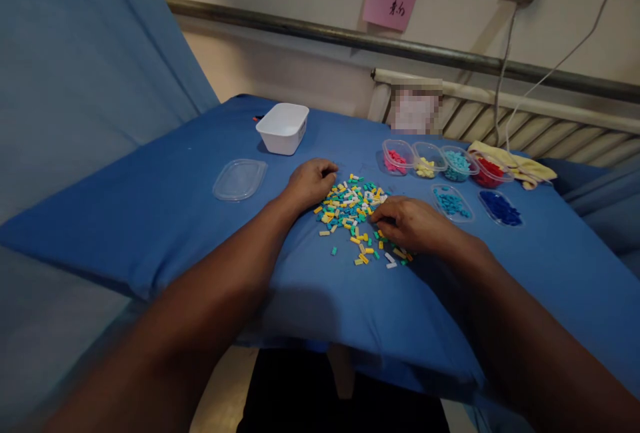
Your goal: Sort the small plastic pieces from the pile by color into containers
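Note:
A loose pile of small plastic bricks (350,210), yellow, green, teal, white and cream, lies between my two hands. My left hand (311,185) rests at the pile's upper left edge, its fingers curled with thumb and fingertips close together. Whatever may be in it is hidden. On the right side, my right hand (407,223) reaches into the pile with fingers bent and tips pinched together among the bricks. I cannot make out a brick in that pinch. Several bricks are scattered toward me below the pile, some partly under my right hand.
Clear tubs of pink bricks (395,161), yellow bricks (425,168), light-blue bricks (457,165) and red bricks (490,172) stand at the back right. Nearer are lids with teal bricks (451,204) and dark-blue bricks (500,208). A white tub (284,128) and an clear lid (240,180) are left; a yellow cloth (533,170) lies right.

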The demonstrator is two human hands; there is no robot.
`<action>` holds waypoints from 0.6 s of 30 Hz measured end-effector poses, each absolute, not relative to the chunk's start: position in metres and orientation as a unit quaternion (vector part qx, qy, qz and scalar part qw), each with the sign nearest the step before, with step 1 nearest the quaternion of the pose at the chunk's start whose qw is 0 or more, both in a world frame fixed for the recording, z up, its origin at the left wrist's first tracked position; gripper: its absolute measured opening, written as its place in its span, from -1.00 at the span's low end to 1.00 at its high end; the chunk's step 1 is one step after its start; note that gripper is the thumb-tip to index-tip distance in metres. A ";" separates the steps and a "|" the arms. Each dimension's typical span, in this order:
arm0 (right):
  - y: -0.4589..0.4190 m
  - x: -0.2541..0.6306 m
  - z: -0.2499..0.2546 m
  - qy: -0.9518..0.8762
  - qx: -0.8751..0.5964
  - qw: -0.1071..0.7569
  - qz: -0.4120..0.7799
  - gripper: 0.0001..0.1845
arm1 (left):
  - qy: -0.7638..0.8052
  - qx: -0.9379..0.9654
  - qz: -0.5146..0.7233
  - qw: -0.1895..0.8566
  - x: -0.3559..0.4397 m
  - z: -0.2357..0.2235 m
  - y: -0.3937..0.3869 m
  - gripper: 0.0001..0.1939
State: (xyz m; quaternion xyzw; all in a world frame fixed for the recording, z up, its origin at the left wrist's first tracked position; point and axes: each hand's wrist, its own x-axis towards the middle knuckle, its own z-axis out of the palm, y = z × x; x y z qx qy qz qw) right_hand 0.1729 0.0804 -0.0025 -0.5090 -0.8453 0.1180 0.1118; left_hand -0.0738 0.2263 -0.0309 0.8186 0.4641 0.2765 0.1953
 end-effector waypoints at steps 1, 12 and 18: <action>0.081 0.171 -0.001 -0.845 -0.512 0.105 0.116 -0.73 | 0.467 0.817 0.275 0.196 -0.074 -0.030 0.226 -0.64; 0.087 0.188 -0.007 -0.780 -0.595 0.191 0.040 -0.87 | 0.465 0.821 0.272 0.191 -0.073 -0.030 0.225 -0.63; 0.094 0.177 -0.013 -0.814 -0.566 0.131 0.018 -0.78 | 0.474 0.821 0.261 0.183 -0.072 -0.028 0.223 -0.61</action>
